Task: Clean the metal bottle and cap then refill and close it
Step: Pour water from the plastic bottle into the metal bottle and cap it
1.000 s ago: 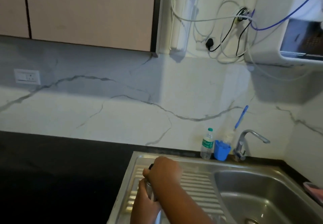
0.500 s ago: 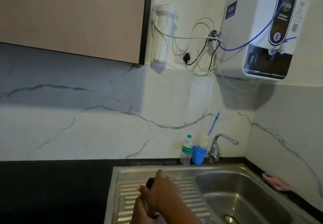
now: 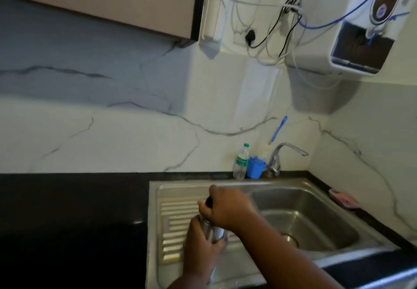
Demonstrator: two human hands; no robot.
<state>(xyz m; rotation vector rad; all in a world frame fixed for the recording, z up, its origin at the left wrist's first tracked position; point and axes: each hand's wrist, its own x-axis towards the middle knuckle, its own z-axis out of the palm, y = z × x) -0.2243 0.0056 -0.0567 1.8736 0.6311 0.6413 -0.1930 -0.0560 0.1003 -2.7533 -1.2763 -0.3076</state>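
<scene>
- Metal bottle [image 3: 215, 232]: steel body, upright or nearly so, over the ribbed drainboard [image 3: 176, 212] of the sink, left of the basin. Only a short stretch of its shoulder and wall shows between the two hands.
- Cap [image 3: 209, 201]: dark, seated at the bottle's top, mostly hidden; a sliver shows at the left edge of the upper hand.
- Left hand [image 3: 200, 246]: fingers wrapped round the bottle's body from below, bracing it.
- Right hand [image 3: 228, 208]: closed over the cap from above, wrist reaching in from the lower right.
- Step in hand, as a judgement: unscrewing the cap, the opening of the cleaning stage. It could equally be the final closing; whether the bottle is wet or filled cannot be told.
- Next move, if opening: turn the cap against the left hand's hold until it lifts free, then carry both parts over the basin [image 3: 300, 218] and under the tap.
- Tap [image 3: 285, 153]: chrome, at the back rim of the sink, spout over the basin; no water seen running.
- Blue holder [image 3: 255, 168]: just left of the tap, with a blue-handled brush [image 3: 279, 129] rising from it.
- Plastic bottle [image 3: 241, 162]: clear, green label, beside the holder.
- Water purifier [image 3: 361, 31]: wall-mounted, above right; likely refill point.
- Pink item [image 3: 343, 200]: on the counter right of the sink, kind unclear.
</scene>
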